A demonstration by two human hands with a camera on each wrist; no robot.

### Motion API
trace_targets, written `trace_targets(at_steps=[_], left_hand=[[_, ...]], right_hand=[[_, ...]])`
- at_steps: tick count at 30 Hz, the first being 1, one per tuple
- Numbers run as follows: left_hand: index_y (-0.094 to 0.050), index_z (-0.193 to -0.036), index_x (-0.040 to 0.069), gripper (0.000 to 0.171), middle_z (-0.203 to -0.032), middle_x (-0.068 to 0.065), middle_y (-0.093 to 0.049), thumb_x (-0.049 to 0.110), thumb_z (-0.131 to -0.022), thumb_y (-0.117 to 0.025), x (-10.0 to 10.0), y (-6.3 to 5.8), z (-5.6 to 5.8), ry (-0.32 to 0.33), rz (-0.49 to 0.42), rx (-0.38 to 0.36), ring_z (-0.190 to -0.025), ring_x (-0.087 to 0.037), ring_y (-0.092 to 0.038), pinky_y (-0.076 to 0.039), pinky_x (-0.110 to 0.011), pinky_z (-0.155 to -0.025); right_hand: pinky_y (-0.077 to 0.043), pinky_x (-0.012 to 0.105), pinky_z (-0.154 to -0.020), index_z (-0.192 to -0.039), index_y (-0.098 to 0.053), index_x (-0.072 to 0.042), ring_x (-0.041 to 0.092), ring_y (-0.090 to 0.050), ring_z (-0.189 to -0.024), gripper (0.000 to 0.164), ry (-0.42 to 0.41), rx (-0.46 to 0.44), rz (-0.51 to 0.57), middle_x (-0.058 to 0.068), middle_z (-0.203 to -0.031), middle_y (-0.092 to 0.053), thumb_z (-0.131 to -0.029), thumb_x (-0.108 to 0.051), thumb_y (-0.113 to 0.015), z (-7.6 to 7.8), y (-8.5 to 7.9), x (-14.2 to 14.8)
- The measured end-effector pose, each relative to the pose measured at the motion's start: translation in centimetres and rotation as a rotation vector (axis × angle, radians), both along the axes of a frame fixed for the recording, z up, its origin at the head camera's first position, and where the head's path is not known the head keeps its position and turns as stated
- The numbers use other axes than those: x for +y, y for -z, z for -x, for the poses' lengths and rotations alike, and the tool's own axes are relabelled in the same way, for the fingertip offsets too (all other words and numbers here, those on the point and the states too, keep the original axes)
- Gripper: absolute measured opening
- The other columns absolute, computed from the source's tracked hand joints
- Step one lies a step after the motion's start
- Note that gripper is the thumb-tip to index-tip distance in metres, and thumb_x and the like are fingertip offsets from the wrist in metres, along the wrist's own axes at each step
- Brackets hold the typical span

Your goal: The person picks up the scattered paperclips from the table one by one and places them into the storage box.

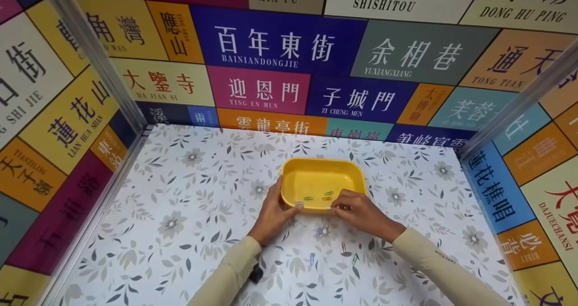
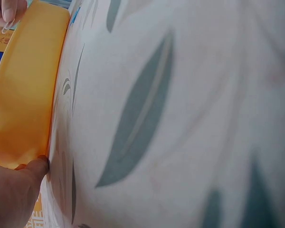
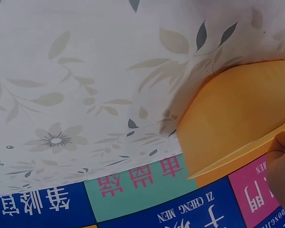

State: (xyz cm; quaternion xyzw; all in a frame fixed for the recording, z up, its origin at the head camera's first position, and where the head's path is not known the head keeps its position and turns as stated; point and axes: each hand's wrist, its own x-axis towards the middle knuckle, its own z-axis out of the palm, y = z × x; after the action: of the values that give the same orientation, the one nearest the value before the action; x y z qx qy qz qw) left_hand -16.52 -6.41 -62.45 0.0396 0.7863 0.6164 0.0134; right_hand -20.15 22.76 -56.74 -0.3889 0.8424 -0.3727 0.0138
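A yellow plastic box (image 1: 323, 170) stands on the table, with several paper clips lying inside, among them a green paper clip (image 1: 308, 198). My left hand (image 1: 274, 213) grips the box at its near left corner, thumb by the near rim and fingers along the left side. Over the near right rim, my right hand (image 1: 356, 209) pinches a pale paper clip (image 2: 8, 27), seen in the left wrist view. On the table in front of the box lie a red paper clip (image 1: 344, 247), a green paper clip (image 1: 355, 258) and a blue paper clip (image 1: 311, 258).
Another bluish paper clip (image 1: 319, 233) lies close to the box's near side. The tabletop (image 1: 149, 261) has a white leaf-and-flower cover. Panels with coloured lettering (image 1: 271, 39) rise behind the table and along both sides, with clear corner strips (image 1: 90, 48).
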Motion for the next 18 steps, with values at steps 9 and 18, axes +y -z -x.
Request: trace_targets(at_steps=[9, 18], left_hand=[[-0.013, -0.179, 0.015, 0.11, -0.179, -0.012, -0.028, 0.03, -0.097, -0.086, 0.0, 0.0, 0.1, -0.008, 0.008, -0.012, -0.164, -0.027, -0.03, -0.022, -0.045, -0.136], [-0.013, -0.179, 0.019, 0.112, -0.18, -0.009, -0.026, 0.031, -0.096, -0.087, 0.2, -0.1, 0.1, -0.022, 0.001, -0.06, -0.165, -0.026, -0.028, -0.022, -0.045, -0.136]], right_hand=[[-0.047, 0.022, -0.07, -0.105, -0.085, -0.002, 0.01, -0.056, -0.079, 0.009, 0.077, -0.17, -0.015, -0.003, -0.088, -0.067, -0.102, -0.009, -0.079, 2.4, 0.1, 0.0], [-0.048, 0.021, -0.07, -0.105, -0.085, -0.001, 0.012, -0.058, -0.079, 0.009, 0.119, -0.223, -0.038, 0.0, -0.087, -0.069, -0.101, -0.005, -0.078, 4.4, -0.3, -0.4]])
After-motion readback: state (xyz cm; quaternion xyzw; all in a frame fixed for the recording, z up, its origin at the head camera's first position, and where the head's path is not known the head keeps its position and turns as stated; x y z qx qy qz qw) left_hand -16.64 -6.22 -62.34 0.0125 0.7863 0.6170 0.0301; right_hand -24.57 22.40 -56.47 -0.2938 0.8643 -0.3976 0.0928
